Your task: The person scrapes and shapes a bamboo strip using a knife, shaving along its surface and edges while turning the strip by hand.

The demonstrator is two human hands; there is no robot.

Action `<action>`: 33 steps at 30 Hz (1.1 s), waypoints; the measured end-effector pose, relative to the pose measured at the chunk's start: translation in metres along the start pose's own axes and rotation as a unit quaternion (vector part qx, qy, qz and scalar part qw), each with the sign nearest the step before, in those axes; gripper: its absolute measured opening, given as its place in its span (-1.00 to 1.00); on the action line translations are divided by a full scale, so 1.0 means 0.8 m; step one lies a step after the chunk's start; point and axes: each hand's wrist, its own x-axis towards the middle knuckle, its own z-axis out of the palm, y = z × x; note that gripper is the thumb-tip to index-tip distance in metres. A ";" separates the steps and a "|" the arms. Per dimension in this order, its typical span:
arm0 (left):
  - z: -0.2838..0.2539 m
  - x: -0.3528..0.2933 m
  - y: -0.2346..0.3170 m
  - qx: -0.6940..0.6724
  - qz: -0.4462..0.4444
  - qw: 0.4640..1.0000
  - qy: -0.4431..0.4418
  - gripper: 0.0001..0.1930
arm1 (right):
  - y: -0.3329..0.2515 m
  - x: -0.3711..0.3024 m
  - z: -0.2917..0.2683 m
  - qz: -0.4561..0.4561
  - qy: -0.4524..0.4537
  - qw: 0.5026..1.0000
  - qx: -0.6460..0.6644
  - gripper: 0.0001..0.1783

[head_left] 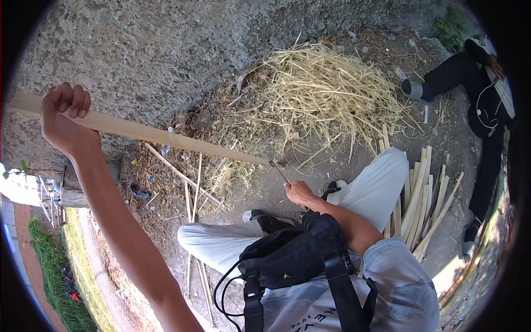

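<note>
My left hand (69, 113) is raised at the far left, its fingers wrapped round a long, pale bamboo strip (182, 139). The strip slopes down across the view and narrows to its far end near my right hand (301, 193). That hand is closed in front of my bent knees, gripping a thin, dark-bladed knife (280, 172). The blade's tip meets or lies very close to the strip's end; I cannot tell whether it is cutting. The knife's handle is hidden within my fingers.
A large heap of pale shavings (332, 91) lies before me, against a rough grey wall (166, 50). Several split strips (417, 205) are bundled beside my right knee. Thin sticks (188, 188) cross at the left. Another person (481, 99) sits at the right, legs outstretched.
</note>
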 end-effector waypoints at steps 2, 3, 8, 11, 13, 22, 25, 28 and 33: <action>-0.005 -0.005 0.004 -0.029 -0.005 0.999 -0.024 -0.73 | 0.006 -0.002 0.009 -0.045 0.077 0.994 -0.067 -0.32; -0.002 -0.013 0.010 -0.066 -0.019 0.996 -0.063 -0.74 | 0.017 -0.001 0.014 -0.049 0.078 0.993 -0.070 -0.32; -0.039 -0.022 0.039 -0.078 -0.017 0.991 -0.104 -0.74 | 0.015 -0.009 -0.014 0.033 -0.016 0.997 -0.063 -0.37; -0.032 -0.022 0.057 -0.079 -0.007 0.992 -0.097 -0.73 | 0.027 -0.005 -0.017 0.019 -0.027 0.997 -0.067 -0.37; -0.025 -0.027 0.064 -0.076 0.003 0.992 -0.097 -0.73 | 0.025 -0.004 -0.021 0.034 -0.023 0.997 -0.065 -0.41; -0.026 -0.057 0.090 -0.054 0.030 0.995 -0.074 -0.74 | 0.017 -0.003 -0.027 0.058 -0.011 0.995 -0.075 -0.48; -0.033 -0.068 0.102 -0.046 0.030 0.996 -0.076 -0.75 | 0.019 -0.002 -0.025 0.066 -0.014 0.992 -0.105 -0.53; -0.042 -0.086 0.114 -0.074 0.029 0.990 -0.114 -0.76 | 0.015 -0.004 -0.029 0.062 -0.007 0.990 -0.124 -0.53; -0.052 -0.120 0.103 -0.132 0.007 0.981 -0.145 -0.77 | 0.018 -0.013 -0.036 0.078 0.030 0.989 -0.125 -0.54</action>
